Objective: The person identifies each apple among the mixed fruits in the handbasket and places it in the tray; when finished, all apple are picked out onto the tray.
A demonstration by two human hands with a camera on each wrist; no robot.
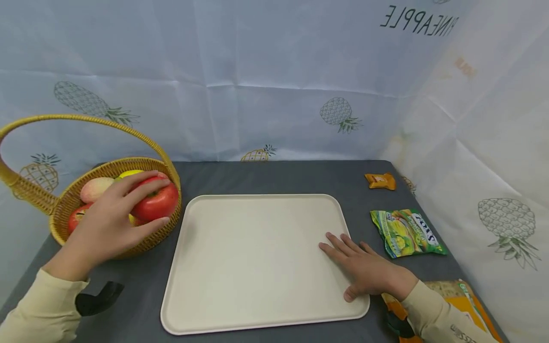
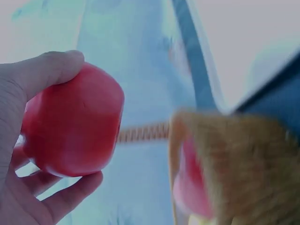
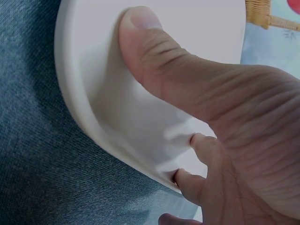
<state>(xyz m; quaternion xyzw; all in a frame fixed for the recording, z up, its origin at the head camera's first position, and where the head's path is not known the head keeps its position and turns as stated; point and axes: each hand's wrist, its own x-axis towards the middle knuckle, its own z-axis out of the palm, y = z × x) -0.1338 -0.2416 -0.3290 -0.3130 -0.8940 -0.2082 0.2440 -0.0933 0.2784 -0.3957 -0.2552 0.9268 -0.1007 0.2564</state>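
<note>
My left hand [image 1: 112, 219] grips a red tomato [image 1: 157, 200] over the wicker basket [image 1: 171, 227] at the left. In the left wrist view the thumb and fingers curl round the tomato [image 2: 77, 122], which is apart from the basket wall [image 2: 248, 164]. Pale pink fruit [image 1: 95, 189], something yellow and another red fruit [image 1: 77, 216] lie in the basket, partly hidden by the hand. Over the right edge of the cream tray [image 1: 257, 257], my right hand [image 1: 364, 267] rests with its fingers spread. The right wrist view shows its thumb lying on the tray [image 3: 101, 101].
At the right lie a small orange packet [image 1: 380, 181], a green snack bag [image 1: 407, 232] and an orange package [image 1: 463, 305] partly under the right sleeve. The basket's tall handle [image 1: 107, 121] arches up at the left. A pineapple-print cloth [image 1: 274, 57] hangs behind the grey table [image 1: 274, 176].
</note>
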